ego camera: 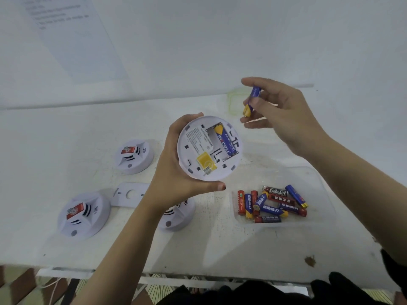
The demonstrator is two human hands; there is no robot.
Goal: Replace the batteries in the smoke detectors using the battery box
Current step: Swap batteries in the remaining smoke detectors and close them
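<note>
Holding the smoke detector [209, 148] up off the table, the left hand [174, 164] has it wrapped from the left side, fingers curled over the top rim, thumb hooked under the bottom edge, back face turned to the camera. And there's the open battery bay: one blue-and-yellow battery [224, 140] seated in the right-hand slot, the slot beside it bare. A yellow tab [204, 161] sits lower on that back face.

Up and to the right, the right hand [284, 111] pinches a second blue-and-yellow battery [252, 101] between thumb and fingertips, yellow end pointing down, held in the air just beside the detector's upper right edge, not touching it.

Down on the white table [220, 249], the clear battery box [319, 194] lies to the right, under the right forearm, with a loose heap of red and blue batteries [271, 203] in its left half.

Over on the left, two more detectors rest face up, the far one [134, 156] and the near one [83, 214], each with a red sticker on top. A third [179, 213] peeks out from under the left wrist. A flat white bracket [130, 193] lies between them.
</note>
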